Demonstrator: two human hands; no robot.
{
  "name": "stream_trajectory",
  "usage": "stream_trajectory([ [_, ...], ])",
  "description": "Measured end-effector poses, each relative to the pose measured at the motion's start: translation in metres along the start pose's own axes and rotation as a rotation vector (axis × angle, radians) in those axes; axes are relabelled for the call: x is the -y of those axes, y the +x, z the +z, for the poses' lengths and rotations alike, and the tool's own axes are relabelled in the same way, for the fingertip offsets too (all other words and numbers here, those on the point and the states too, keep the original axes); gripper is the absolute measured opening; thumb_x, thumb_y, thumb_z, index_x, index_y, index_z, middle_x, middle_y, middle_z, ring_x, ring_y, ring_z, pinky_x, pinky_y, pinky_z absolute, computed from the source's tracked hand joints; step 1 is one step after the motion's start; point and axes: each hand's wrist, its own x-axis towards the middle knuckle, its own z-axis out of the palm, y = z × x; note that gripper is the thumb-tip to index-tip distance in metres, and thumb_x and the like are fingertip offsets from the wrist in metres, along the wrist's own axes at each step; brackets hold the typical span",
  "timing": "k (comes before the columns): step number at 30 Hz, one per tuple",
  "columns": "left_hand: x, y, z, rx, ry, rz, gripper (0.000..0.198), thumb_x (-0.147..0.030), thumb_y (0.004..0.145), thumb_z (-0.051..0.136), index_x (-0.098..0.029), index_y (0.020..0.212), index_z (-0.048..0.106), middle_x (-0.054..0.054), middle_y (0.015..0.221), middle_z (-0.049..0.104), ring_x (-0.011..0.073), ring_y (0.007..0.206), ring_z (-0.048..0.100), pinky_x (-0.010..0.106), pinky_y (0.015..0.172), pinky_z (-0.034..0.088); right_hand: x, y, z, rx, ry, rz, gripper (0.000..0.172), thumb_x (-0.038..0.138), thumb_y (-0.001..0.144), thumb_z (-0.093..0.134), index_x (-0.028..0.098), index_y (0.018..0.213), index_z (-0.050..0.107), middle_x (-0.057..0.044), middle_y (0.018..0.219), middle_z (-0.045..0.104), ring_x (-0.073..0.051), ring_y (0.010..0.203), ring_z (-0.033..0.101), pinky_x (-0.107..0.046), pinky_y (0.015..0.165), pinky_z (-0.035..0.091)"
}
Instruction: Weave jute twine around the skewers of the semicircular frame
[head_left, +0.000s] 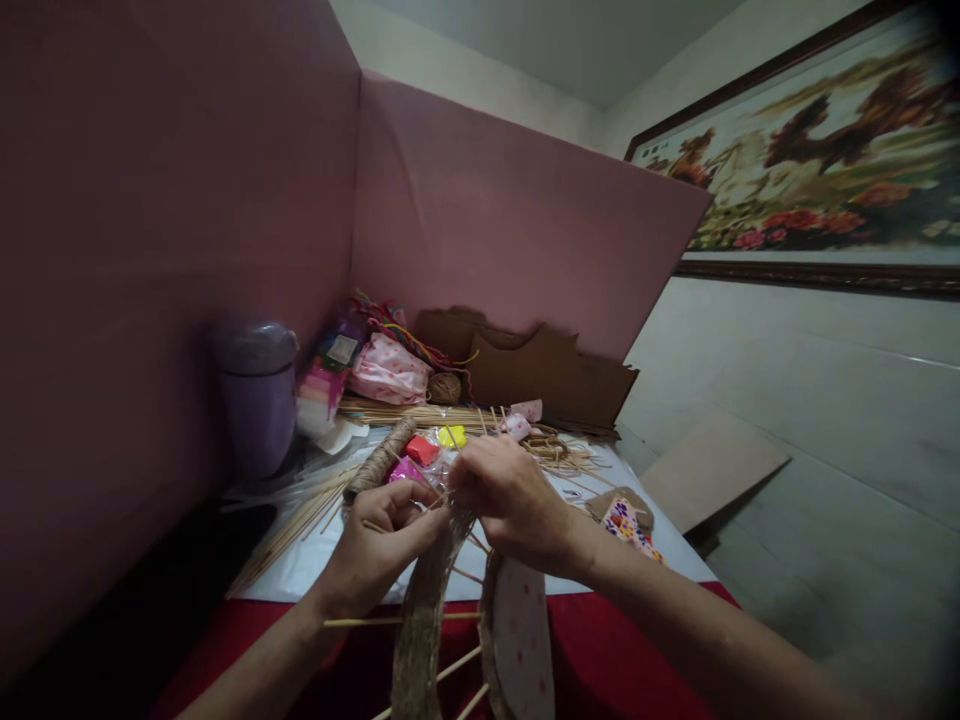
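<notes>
A twine-woven basket (421, 625) stands tilted below my hands, its brown woven band joined by thin wooden sticks (459, 663) to a base covered in pink-dotted fabric (523, 630). My left hand (379, 540) is closed, thumb and index finger pinching at the far end of the band. Against it, my right hand (514, 495) is also closed, its fingers curled over the same edge and touching the sticks there. Exactly which strand or stick lies between the fingertips is hard to make out.
Behind my hands lie a twine roll (380, 458), coloured clay packets (422, 451), bundled sticks (300, 525) and a twine ball (445, 388). A purple bin (259, 410) stands left. Cardboard (551, 370) leans on the pink panel (510, 220). Flowered fabric (630, 525) lies right.
</notes>
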Motion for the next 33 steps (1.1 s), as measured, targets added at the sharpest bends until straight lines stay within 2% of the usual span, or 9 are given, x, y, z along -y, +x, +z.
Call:
stream_trajectory([
  [4, -0.002, 0.002, -0.001, 0.021, 0.02, -0.052, 0.026, -0.038, 0.071, 0.067, -0.013, 0.069, 0.063, -0.001, 0.053, 0.049, 0.0089, 0.046, 0.039, 0.022, 0.043, 0.026, -0.002, -0.003, 0.0, -0.023, 0.06, -0.027, 0.018, 0.002, 0.07, 0.053, 0.018, 0.078, 0.053, -0.002, 0.077, 0.059, -0.017, 0.075, 0.048, -0.029, 0.068, 0.03],
  [7, -0.002, 0.003, 0.0, 0.009, -0.001, -0.056, 0.026, -0.039, 0.071, 0.067, -0.014, 0.067, 0.062, 0.0, 0.054, 0.05, 0.0096, 0.047, 0.041, 0.022, 0.042, 0.026, -0.002, -0.012, -0.001, -0.105, 0.1, -0.015, 0.014, 0.005, 0.078, 0.05, 0.018, 0.081, 0.053, -0.003, 0.08, 0.058, -0.017, 0.079, 0.049, -0.03, 0.07, 0.032],
  [10, -0.002, 0.003, 0.0, -0.012, 0.002, -0.053, 0.025, -0.039, 0.07, 0.068, -0.014, 0.066, 0.063, -0.001, 0.053, 0.049, 0.0093, 0.046, 0.04, 0.023, 0.042, 0.025, -0.002, -0.023, -0.002, -0.165, 0.111, -0.003, 0.012, 0.007, 0.08, 0.049, 0.018, 0.08, 0.054, -0.003, 0.081, 0.057, -0.018, 0.079, 0.048, -0.031, 0.071, 0.033],
  [14, -0.002, 0.003, 0.0, -0.016, 0.018, -0.056, 0.026, -0.04, 0.07, 0.068, -0.014, 0.066, 0.064, 0.0, 0.054, 0.051, 0.01, 0.047, 0.04, 0.023, 0.043, 0.025, -0.001, -0.031, 0.001, -0.143, 0.097, -0.015, 0.012, 0.01, 0.08, 0.049, 0.018, 0.078, 0.057, -0.004, 0.08, 0.057, -0.018, 0.078, 0.049, -0.032, 0.071, 0.034],
  [22, -0.001, 0.004, -0.003, 0.027, -0.005, -0.06, 0.028, -0.041, 0.071, 0.067, -0.013, 0.07, 0.066, 0.004, 0.06, 0.059, 0.0127, 0.052, 0.047, 0.025, 0.048, 0.032, -0.001, -0.027, 0.007, -0.12, 0.063, -0.022, 0.013, 0.009, 0.078, 0.052, 0.018, 0.079, 0.062, -0.004, 0.079, 0.058, -0.019, 0.077, 0.049, -0.032, 0.069, 0.033],
  [27, -0.005, 0.002, 0.0, -0.007, -0.008, -0.064, 0.028, -0.041, 0.069, 0.069, -0.013, 0.067, 0.066, 0.003, 0.056, 0.056, 0.0122, 0.049, 0.045, 0.024, 0.045, 0.03, 0.0, -0.03, 0.008, -0.139, 0.092, -0.054, 0.013, 0.01, 0.078, 0.052, 0.019, 0.082, 0.062, -0.004, 0.082, 0.059, -0.019, 0.079, 0.05, -0.033, 0.07, 0.034],
  [33, -0.002, 0.003, 0.0, 0.006, -0.022, -0.059, 0.028, -0.041, 0.069, 0.069, -0.013, 0.068, 0.066, 0.003, 0.057, 0.056, 0.012, 0.049, 0.045, 0.024, 0.046, 0.03, 0.002, -0.026, 0.01, -0.125, 0.093, -0.017, 0.013, 0.01, 0.079, 0.052, 0.019, 0.081, 0.062, -0.004, 0.08, 0.059, -0.019, 0.078, 0.05, -0.032, 0.07, 0.035],
])
